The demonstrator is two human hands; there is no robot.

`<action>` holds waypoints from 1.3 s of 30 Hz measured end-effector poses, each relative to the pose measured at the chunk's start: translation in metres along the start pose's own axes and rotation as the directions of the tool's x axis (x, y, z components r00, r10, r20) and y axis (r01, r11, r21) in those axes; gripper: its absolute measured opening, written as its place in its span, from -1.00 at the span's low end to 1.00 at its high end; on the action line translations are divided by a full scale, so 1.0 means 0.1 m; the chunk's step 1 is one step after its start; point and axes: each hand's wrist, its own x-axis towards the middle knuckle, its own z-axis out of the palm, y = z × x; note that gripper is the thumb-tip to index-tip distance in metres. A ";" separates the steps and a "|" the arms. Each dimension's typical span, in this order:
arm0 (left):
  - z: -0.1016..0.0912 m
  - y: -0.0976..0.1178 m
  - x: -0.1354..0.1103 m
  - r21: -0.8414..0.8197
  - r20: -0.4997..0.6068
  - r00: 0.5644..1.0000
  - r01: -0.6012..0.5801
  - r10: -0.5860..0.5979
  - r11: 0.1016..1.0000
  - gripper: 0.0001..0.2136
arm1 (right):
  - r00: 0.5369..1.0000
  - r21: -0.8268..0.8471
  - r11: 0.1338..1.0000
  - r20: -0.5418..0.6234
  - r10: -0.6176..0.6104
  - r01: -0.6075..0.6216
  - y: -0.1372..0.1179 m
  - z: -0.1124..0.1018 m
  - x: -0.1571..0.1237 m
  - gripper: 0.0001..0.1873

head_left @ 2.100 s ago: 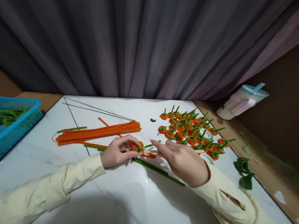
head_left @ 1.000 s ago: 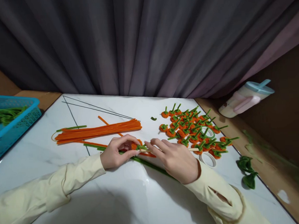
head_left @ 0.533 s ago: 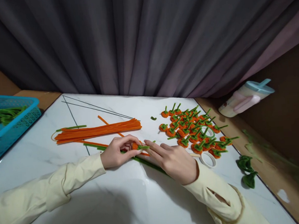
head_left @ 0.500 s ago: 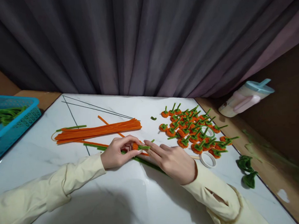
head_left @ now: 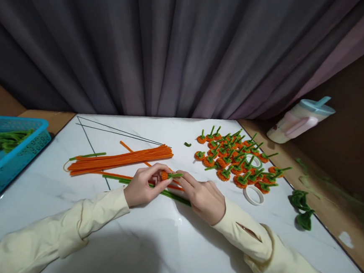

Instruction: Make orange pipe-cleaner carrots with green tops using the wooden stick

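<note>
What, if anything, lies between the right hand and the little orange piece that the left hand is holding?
Nothing visible does. The left hand pinches the orange piece, and the right hand has its fingertips at the piece's green stem. The long green pipe cleaners lie on the table beneath both hands, not between them.

Left hand (head_left: 142,186), right hand (head_left: 203,198) (fingertips (head_left: 180,178) together)

On the table (head_left: 83,245) we find the stem bundle (head_left: 121,160) left of centre, the heap of pieces (head_left: 237,159) right of it, and the tape ring (head_left: 253,194) before that heap. Our left hand (head_left: 142,188) and right hand (head_left: 202,198) meet at a single piece (head_left: 164,175) before the bundle. The basket (head_left: 13,160) stands left of the table, the bottle (head_left: 299,121) right.
</note>
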 end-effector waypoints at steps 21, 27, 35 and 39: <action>-0.01 -0.03 -0.01 -0.246 0.070 0.994 0.103 -0.088 0.964 -0.84 | 0.996 0.189 0.979 -0.007 0.085 -0.082 0.01 -0.03 -0.03 -0.42; 0.00 -0.03 -0.04 -0.086 0.000 0.998 -0.059 0.059 0.995 -0.85 | 0.990 0.529 0.845 -0.059 0.131 -0.081 -0.01 0.01 -0.01 -0.68; -0.01 -0.02 -0.02 -0.008 -0.007 0.995 -0.101 0.101 0.995 -0.85 | 0.995 0.872 0.484 0.029 0.091 -0.070 0.09 0.04 0.03 -0.72; 0.00 -0.01 -0.03 0.050 0.004 0.989 -0.150 0.150 0.987 -0.84 | 0.994 0.901 0.423 0.071 0.080 -0.098 0.09 0.01 0.04 -0.76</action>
